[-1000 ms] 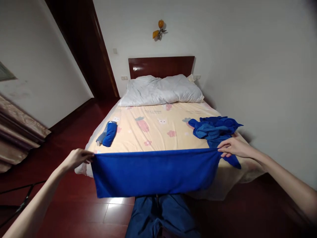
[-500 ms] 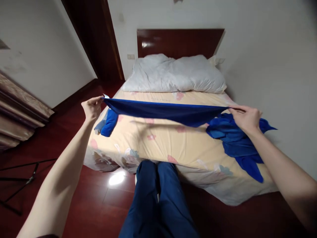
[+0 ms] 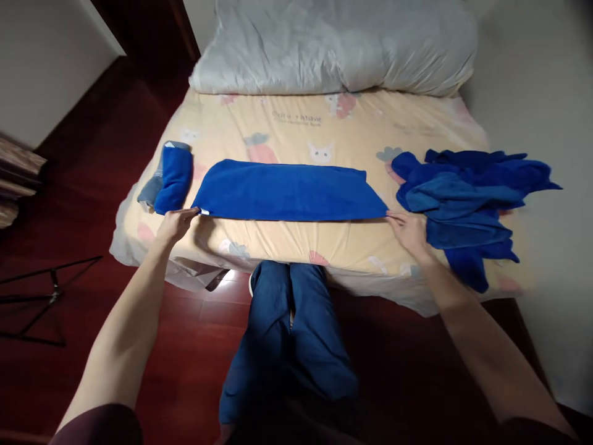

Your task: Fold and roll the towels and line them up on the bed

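A bright blue towel [image 3: 287, 191] is spread across the bed, its near edge pulled straight between my hands. My left hand [image 3: 176, 224] pinches its near left corner, by a small white tag. At the near right corner, my right hand [image 3: 410, 232] is closed on the towel's edge. Just beyond my left hand lie a folded blue towel [image 3: 175, 178] and a grey-blue folded cloth [image 3: 152, 188], side by side. A crumpled heap of blue towels [image 3: 467, 207] rests to the right of my right hand.
The bed [image 3: 296, 139] has a cream sheet printed with rabbits and carrots. A grey-white quilt [image 3: 333, 49] is bundled at its far end. Black metal stand legs [image 3: 53, 296] are on the dark red floor at left, near a curtain [image 3: 18, 173]. A wall borders the right side.
Both hands have come down and nearer, laying the towel from the air onto the sheet. The view has tilted downward and closer to the bed.
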Demonstrator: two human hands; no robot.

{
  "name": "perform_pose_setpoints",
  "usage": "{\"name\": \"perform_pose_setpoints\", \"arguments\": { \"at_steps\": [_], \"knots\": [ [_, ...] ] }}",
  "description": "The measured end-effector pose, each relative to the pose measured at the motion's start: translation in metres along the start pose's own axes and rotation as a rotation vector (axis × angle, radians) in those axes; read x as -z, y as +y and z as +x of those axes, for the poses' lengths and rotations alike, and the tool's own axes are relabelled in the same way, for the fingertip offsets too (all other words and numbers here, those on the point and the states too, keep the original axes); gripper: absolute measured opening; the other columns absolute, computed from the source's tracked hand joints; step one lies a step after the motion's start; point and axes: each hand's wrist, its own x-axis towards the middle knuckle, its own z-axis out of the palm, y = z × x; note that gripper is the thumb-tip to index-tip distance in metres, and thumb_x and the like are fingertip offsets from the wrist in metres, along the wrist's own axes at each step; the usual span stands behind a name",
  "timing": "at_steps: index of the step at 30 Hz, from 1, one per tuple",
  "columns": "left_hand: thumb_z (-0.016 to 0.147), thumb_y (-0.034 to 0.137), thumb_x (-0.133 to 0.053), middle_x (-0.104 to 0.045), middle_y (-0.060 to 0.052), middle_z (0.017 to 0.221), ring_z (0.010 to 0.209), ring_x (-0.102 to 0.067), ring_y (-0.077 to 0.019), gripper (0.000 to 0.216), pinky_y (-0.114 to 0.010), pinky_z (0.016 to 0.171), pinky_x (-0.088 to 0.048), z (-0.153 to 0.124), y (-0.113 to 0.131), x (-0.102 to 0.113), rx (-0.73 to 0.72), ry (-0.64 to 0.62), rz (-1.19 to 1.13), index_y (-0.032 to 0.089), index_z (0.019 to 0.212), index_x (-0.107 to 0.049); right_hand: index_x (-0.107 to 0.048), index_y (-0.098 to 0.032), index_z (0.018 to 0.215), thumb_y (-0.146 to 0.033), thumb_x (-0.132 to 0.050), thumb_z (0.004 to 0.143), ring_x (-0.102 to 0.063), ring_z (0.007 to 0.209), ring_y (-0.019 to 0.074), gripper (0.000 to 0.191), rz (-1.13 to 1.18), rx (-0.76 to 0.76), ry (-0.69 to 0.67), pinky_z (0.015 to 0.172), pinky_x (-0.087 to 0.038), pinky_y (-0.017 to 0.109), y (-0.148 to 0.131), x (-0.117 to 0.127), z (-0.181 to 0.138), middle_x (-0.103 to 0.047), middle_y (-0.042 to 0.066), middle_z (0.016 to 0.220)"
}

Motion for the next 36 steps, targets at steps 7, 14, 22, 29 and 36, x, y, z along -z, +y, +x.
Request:
{"name": "perform_pose_setpoints", "arguments": {
  "at_steps": [7, 14, 22, 29, 36],
  "knots": [
    [0.091, 0.033, -0.063, -0.069, -0.014, 0.14, 0.13, -0.067, -0.0294, 0.039, -0.039, 0.121, -0.046, -0.027, -0.023, -0.024, 0.191, -0.001, -0.028, 0.01, 0.119, -0.077, -0.078, -0.014, 0.103, -0.039, -0.057, 0.097, -0.08, 0.088, 0.0273, 0.033, -0.041, -0.104, -0.079, 0.08, -0.066, 0.036, 0.033, -0.013, -0.031, -0.081, 0.015, 0.095],
    [0.096, 0.03, -0.055, -0.075, -0.01, 0.131, 0.146, -0.053, -0.0266, 0.031, -0.045, 0.13, -0.032, -0.044, -0.029, -0.016, -0.19, -0.122, 0.124, 0.016, 0.11, -0.079, -0.079, -0.019, 0.099, -0.028, -0.053, 0.096, -0.077, 0.099, 0.0279, 0.028, -0.329, 0.102, -0.21, 0.09, -0.062, 0.04, 0.041, 0.004, -0.059, -0.081, 0.013, 0.11],
    [0.086, 0.012, -0.053, -0.07, -0.008, 0.141, 0.152, -0.045, -0.0287, 0.036, -0.051, 0.133, -0.024, -0.044, 0.012, -0.007, -0.232, -0.112, 0.27, 0.014, 0.114, -0.075, -0.076, -0.014, 0.114, -0.016, -0.048, 0.095, -0.068, 0.119, 0.0369, 0.034, -0.526, 0.105, -0.265, 0.106, -0.052, 0.054, -0.006, 0.002, -0.065, -0.076, 0.02, 0.118],
    [0.104, 0.041, -0.044, -0.025, -0.007, 0.175, 0.164, -0.013, -0.0324, 0.063, -0.058, 0.134, -0.01, 0.021, 0.153, -0.09, -0.334, -0.054, 0.088, 0.019, 0.162, -0.04, -0.017, -0.024, 0.169, -0.042, -0.052, 0.105, -0.004, 0.164, 0.0395, 0.075, -0.044, 0.521, -0.205, 0.127, -0.001, 0.074, -0.172, -0.14, 0.002, -0.021, 0.006, 0.176],
    [0.105, 0.04, -0.033, -0.024, -0.01, 0.175, 0.164, -0.015, -0.0309, 0.063, -0.057, 0.134, -0.006, 0.013, 0.176, -0.195, -0.247, -0.096, 0.006, 0.02, 0.164, -0.038, -0.008, -0.033, 0.171, -0.044, -0.033, 0.11, 0.003, 0.165, 0.0244, 0.066, 0.04, 0.374, -0.495, 0.129, 0.017, 0.061, -0.212, -0.223, -0.011, -0.022, -0.005, 0.176]
  ]
}}
